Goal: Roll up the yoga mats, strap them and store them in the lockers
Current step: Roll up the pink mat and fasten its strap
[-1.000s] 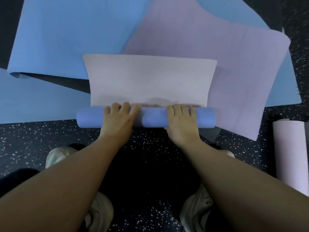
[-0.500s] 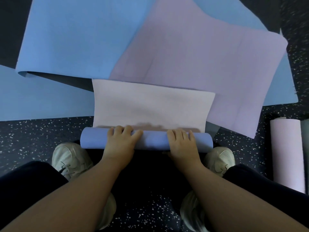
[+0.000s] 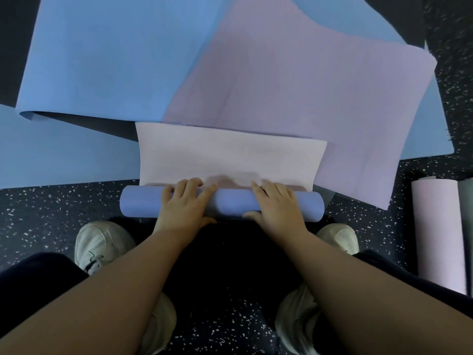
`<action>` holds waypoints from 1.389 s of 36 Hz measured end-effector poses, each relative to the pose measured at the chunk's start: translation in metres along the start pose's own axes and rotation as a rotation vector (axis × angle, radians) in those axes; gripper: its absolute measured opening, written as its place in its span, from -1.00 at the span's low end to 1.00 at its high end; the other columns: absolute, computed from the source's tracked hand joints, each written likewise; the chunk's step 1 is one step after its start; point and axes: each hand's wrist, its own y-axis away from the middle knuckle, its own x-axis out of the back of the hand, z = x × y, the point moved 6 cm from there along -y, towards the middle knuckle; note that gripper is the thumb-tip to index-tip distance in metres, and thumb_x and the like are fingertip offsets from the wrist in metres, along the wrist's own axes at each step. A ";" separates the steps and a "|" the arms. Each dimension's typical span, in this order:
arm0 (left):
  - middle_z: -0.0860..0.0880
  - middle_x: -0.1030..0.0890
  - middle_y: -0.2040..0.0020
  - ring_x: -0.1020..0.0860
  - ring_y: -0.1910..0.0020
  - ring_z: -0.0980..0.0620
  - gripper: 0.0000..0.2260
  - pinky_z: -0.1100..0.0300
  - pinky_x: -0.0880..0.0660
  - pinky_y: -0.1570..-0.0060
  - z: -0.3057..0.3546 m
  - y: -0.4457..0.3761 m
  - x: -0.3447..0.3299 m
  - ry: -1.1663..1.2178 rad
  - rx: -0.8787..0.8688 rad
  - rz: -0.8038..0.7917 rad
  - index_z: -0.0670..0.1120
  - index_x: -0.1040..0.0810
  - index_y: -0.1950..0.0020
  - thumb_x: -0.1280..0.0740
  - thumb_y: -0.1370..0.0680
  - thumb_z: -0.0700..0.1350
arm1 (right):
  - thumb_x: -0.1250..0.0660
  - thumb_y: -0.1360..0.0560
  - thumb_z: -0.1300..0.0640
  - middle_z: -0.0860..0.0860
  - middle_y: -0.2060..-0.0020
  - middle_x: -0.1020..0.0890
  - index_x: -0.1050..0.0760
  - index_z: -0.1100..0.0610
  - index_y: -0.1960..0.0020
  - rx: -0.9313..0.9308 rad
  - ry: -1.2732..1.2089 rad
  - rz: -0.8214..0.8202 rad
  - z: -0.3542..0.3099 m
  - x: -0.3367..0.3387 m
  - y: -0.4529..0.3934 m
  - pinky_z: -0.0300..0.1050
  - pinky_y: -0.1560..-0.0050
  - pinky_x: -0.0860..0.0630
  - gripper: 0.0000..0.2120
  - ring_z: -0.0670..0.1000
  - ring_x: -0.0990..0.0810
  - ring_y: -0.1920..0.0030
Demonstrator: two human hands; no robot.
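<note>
Both hands rest on top of the roll [image 3: 225, 204], which lies on the floor [image 3: 51, 213] crosswise just ahead of the shoes [image 3: 102, 244]. The left hand [image 3: 183, 204] sits left of the roll's middle, fingers curled over the far side and thumb tucked against the near side; the right hand [image 3: 277, 203] mirrors it toward the 3 o'clock end, its grip likewise closed around the roll. Spacing them this way probably keeps pressure even, so the roll stays straight and its ends do not telescope.

At 12 o'clock from the roll the unrolled tail of the same mat [image 3: 230, 160] runs away from the person, pale side up (the rolled part shows the bluish outer face). Only a short stretch remains flat, so this mat looks close to fully rolled. Its far edge overlaps a lilac mat [image 3: 294, 85] spread open toward 1 o'clock, which in turn lies across a blue mat [image 3: 107, 55] reaching toward 11 o'clock. Another blue mat [image 3: 56, 155] lies flat at 9 o'clock.

At 3 o'clock, well apart from the hands, a finished pale roll [image 3: 437, 231] lies on the floor, with a grey roll [image 3: 466, 221] just beside it at the frame edge. No strap or locker is in view, so strapping and storing are not yet done for the mat in hand.
</note>
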 end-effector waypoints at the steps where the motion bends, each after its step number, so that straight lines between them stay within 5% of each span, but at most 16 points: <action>1: -0.18 -0.55 -0.06 -0.37 -0.03 -0.15 -0.24 -0.16 -0.43 0.02 0.002 -0.001 0.001 0.002 -0.011 0.024 -0.04 -0.56 -0.20 -0.66 -0.05 0.07 | -0.32 -0.45 -0.19 0.17 -0.17 -0.56 -0.41 0.24 -0.39 0.000 -0.006 -0.018 0.001 0.001 -0.003 0.12 -0.23 -0.37 -0.33 0.23 -0.50 -0.21; 3: -0.19 -0.55 -0.06 -0.45 -0.04 -0.19 -0.23 -0.13 -0.38 -0.05 0.003 -0.002 0.001 0.003 -0.013 0.039 -0.01 -0.46 -0.22 -0.65 -0.07 0.04 | -0.31 -0.51 -0.16 0.14 -0.33 -0.45 -0.26 0.19 -0.49 -0.020 -0.019 -0.035 0.005 0.002 -0.007 0.07 -0.35 -0.17 -0.32 0.18 -0.33 -0.37; 10: -0.23 -0.58 -0.12 -0.56 -0.14 -0.28 -0.23 -0.43 -0.35 -0.11 0.003 -0.005 -0.001 0.027 0.048 -0.001 -0.02 -0.39 -0.21 -0.66 -0.09 -0.07 | -0.16 -0.56 -0.23 0.03 -0.25 -0.49 -0.32 0.09 -0.32 -0.065 0.056 -0.057 0.008 0.003 -0.017 0.11 -0.39 -0.10 -0.51 0.09 -0.32 -0.33; 16: -0.24 -0.51 -0.18 -0.31 -0.18 -0.14 -0.36 -0.34 -0.30 -0.16 -0.003 -0.009 0.004 0.117 0.138 0.027 -0.06 -0.57 -0.28 -0.62 -0.21 -0.07 | -0.18 -0.58 -0.15 0.01 -0.34 -0.41 -0.39 0.08 -0.37 -0.082 0.002 0.034 0.012 0.005 -0.020 0.18 -0.46 -0.01 -0.54 0.09 -0.27 -0.38; 20: -0.19 -0.51 -0.18 -0.31 -0.20 -0.11 -0.39 -0.23 -0.28 -0.17 -0.006 -0.021 0.009 0.057 0.116 -0.011 -0.04 -0.54 -0.33 -0.57 -0.30 -0.01 | -0.12 -0.47 -0.15 0.13 -0.03 -0.57 -0.58 0.16 -0.06 -0.093 0.014 0.230 0.006 0.014 -0.021 0.16 -0.04 -0.48 -0.54 0.21 -0.54 -0.01; 23: -0.08 -0.45 -0.30 -0.34 -0.33 -0.14 -0.42 -0.08 -0.17 -0.29 -0.008 -0.033 0.014 0.037 0.115 -0.086 0.04 -0.36 -0.47 -0.40 -0.48 0.09 | -0.14 -0.41 -0.11 0.07 0.10 -0.58 -0.59 0.10 0.06 -0.072 0.083 0.368 -0.002 0.021 -0.015 -0.03 0.17 -0.42 -0.63 0.15 -0.52 0.14; 28: 0.08 -0.36 -0.44 -0.27 -0.43 -0.01 -0.49 0.01 -0.10 -0.41 -0.017 -0.051 0.018 0.037 0.135 -0.142 0.14 -0.25 -0.51 -0.22 -0.57 0.17 | -0.14 -0.54 -0.09 0.11 -0.06 -0.58 -0.58 0.14 -0.14 -0.034 0.028 0.439 -0.008 0.014 0.002 0.02 0.04 -0.26 -0.60 0.11 -0.40 -0.04; 31: 0.13 -0.29 -0.50 -0.21 -0.48 0.05 -0.54 -0.08 -0.03 -0.45 -0.021 -0.058 0.019 0.068 0.166 -0.190 0.18 -0.21 -0.52 -0.14 -0.62 0.17 | -0.19 -0.48 -0.01 0.13 -0.26 -0.53 -0.46 0.17 -0.34 -0.054 0.089 0.385 -0.009 0.004 0.006 0.16 -0.26 -0.37 -0.52 0.14 -0.40 -0.28; 34: 0.17 -0.24 -0.52 -0.15 -0.51 0.09 -0.55 -0.14 0.03 -0.45 -0.020 -0.059 0.019 0.089 0.179 -0.214 0.20 -0.18 -0.52 -0.09 -0.63 0.17 | -0.30 -0.43 0.00 0.13 -0.42 -0.40 -0.22 0.16 -0.48 -0.072 0.127 0.287 -0.009 -0.009 0.004 0.23 -0.41 -0.18 -0.33 0.16 -0.23 -0.44; 37: 0.16 -0.21 -0.53 -0.12 -0.52 0.06 -0.56 -0.14 0.05 -0.45 -0.019 -0.056 0.019 0.093 0.190 -0.207 0.20 -0.18 -0.53 -0.06 -0.64 0.16 | -0.50 -0.30 0.04 0.15 -0.44 -0.37 -0.14 0.18 -0.50 -0.111 0.163 0.230 -0.009 -0.015 -0.002 0.23 -0.41 -0.05 -0.11 0.20 -0.19 -0.46; 42: 0.03 -0.31 -0.50 -0.17 -0.52 -0.03 -0.61 -0.16 0.04 -0.44 -0.013 -0.048 0.024 0.125 0.192 -0.024 0.08 -0.29 -0.51 -0.08 -0.67 0.03 | -0.43 -0.25 0.17 0.14 -0.45 -0.35 -0.13 0.19 -0.50 -0.100 0.163 0.258 -0.010 -0.001 -0.016 0.22 -0.42 0.01 -0.12 0.23 -0.22 -0.45; 45: -0.10 -0.41 -0.44 -0.31 -0.46 -0.13 -0.54 -0.30 -0.08 -0.38 -0.004 -0.043 0.021 0.128 0.141 0.048 -0.02 -0.40 -0.45 -0.10 -0.59 0.12 | -0.47 -0.24 0.11 0.12 -0.47 -0.33 -0.14 0.17 -0.52 -0.095 0.151 0.204 -0.006 0.009 -0.028 0.21 -0.44 0.00 -0.07 0.23 -0.25 -0.47; 50: -0.19 -0.42 -0.42 -0.35 -0.42 -0.21 -0.37 -0.40 -0.22 -0.27 0.002 -0.036 0.017 0.020 0.062 0.101 -0.02 -0.26 -0.45 -0.34 -0.43 0.10 | -0.26 -0.47 0.06 0.01 -0.57 0.14 0.26 0.08 -0.58 -0.060 0.115 0.075 -0.004 0.018 -0.039 0.11 -0.45 0.35 -0.11 0.13 0.24 -0.55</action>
